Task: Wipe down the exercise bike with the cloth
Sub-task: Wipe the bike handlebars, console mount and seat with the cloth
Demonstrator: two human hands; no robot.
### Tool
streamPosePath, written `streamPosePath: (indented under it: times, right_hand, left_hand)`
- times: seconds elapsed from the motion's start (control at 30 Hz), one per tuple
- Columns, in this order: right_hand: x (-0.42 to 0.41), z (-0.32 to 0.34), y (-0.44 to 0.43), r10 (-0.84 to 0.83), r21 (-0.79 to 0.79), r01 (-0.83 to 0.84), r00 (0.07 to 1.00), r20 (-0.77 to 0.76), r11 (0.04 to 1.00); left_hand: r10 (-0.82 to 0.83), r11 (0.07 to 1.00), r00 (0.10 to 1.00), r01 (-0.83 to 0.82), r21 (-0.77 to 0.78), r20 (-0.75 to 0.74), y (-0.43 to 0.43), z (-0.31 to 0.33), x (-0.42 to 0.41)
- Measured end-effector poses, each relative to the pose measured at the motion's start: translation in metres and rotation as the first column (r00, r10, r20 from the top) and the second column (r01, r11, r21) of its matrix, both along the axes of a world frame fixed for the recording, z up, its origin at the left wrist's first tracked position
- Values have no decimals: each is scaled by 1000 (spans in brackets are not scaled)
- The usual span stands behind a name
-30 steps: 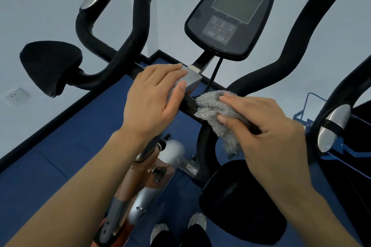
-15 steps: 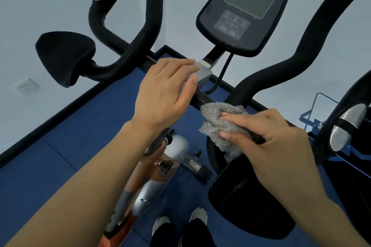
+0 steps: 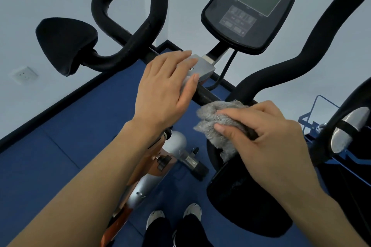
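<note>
Head view: right hand (image 3: 269, 140), its grip closed around the grey cloth (image 3: 216, 124), presses it onto the black crossbar (image 3: 204, 96) of the exercise bike (image 3: 251, 6). Left hand (image 3: 164, 90) lies flat, fingers spread, on the grey clamp (image 3: 202, 66). For thorough wiping, wrap cloth round the bar and brace the frame.

A blue floor (image 3: 60, 146) with a black skirting edge along the white wall. The exercise bike's orange-and-silver frame (image 3: 144, 182) stands on it, beside a person's two shoes (image 3: 174, 214) and a blue metal rack (image 3: 313, 122) at right.
</note>
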State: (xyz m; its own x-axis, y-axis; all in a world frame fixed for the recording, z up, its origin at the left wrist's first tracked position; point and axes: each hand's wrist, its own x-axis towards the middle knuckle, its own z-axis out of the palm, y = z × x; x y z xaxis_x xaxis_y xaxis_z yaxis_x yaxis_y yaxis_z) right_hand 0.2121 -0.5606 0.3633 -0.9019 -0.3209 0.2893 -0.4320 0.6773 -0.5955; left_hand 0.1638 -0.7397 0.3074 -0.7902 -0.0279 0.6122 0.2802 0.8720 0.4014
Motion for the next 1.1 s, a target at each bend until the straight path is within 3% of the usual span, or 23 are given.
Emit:
streamPosePath:
  times: [0.13, 0.3, 0.4, 0.57, 0.9, 1.1]
  right_hand:
    - [8, 2, 5, 55, 36, -59, 994, 95, 998]
    - [8, 3, 3, 21, -66, -8, 980, 196, 998]
    - [11, 0, 1, 96, -42, -88, 963, 254, 995]
    - [9, 8, 6, 32, -247, 42, 957, 289, 968]
    - [12, 14, -5, 30, 107, -69, 943, 331, 992]
    - [11, 19, -12, 74, 176, -153, 920, 385, 972]
  left_hand:
    - [23, 999, 1000, -22, 29, -10, 0, -1, 0]
    - [35, 999, 999, -34, 38, -18, -1, -3, 0]
    - [36, 999, 999, -36, 31, -16, -1, -3, 0]
    - [40, 999, 999, -41, 33, 14, 0, -2, 1]
    - [39, 999, 999, -40, 24, 32, 0, -2, 0]
    - [57, 996, 998, -59, 67, 38, -1, -2, 0]
